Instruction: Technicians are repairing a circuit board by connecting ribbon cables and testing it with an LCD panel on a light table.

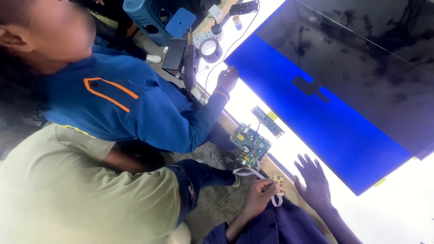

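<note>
My left hand [258,197] pinches a small yellow circuit board [279,183] with a white ribbon cable [247,172] looping off it. My right hand [312,180] lies flat with fingers spread on the bright white table [289,144], just below the edge of a large blue sheet [325,122]. A green circuit board [251,143] sits at the table edge just above my left hand, and a narrow strip board [267,121] lies beyond it.
A co-worker in a blue jacket [135,104] rests a hand [227,77] on the blue sheet's corner. A second person in an olive shirt [81,194] sits at lower left. A dark panel [361,58], tape roll [210,48], black box [174,54] and blue crate [149,16] lie farther off.
</note>
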